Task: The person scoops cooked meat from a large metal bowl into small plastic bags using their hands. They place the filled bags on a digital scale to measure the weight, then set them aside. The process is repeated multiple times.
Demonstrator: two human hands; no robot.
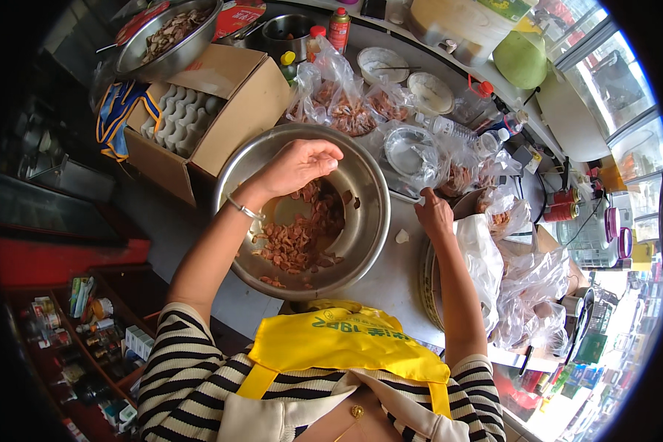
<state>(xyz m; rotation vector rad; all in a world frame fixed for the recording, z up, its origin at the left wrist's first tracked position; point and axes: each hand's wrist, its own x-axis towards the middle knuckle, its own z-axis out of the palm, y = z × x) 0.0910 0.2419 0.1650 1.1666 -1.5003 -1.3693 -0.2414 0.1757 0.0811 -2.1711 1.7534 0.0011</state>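
Note:
My left hand [304, 166] is over a large stainless steel basin [371, 237], its fingers loosely bent and nothing seen in it. Small pieces of raw meat [293, 243] lie in the basin, heaped toward its near and right sides, with some liquid beside them. To the basin's right is my right hand [435, 214], its back toward me and its fingers pointing away. Those fingertips are close to a clear plastic bag over a round container [411, 152]; whether they grip anything is hidden. A small whitish scrap [401, 236] rests on the counter between basin and hand.
A cardboard box with egg trays [179, 119] stands left of the basin, beneath a steel bowl of sliced food [177, 33]. Bags of meat [345, 110] and two white bowls [384, 65] sit behind. White plastic bags [478, 265] crowd the right, beside my forearm.

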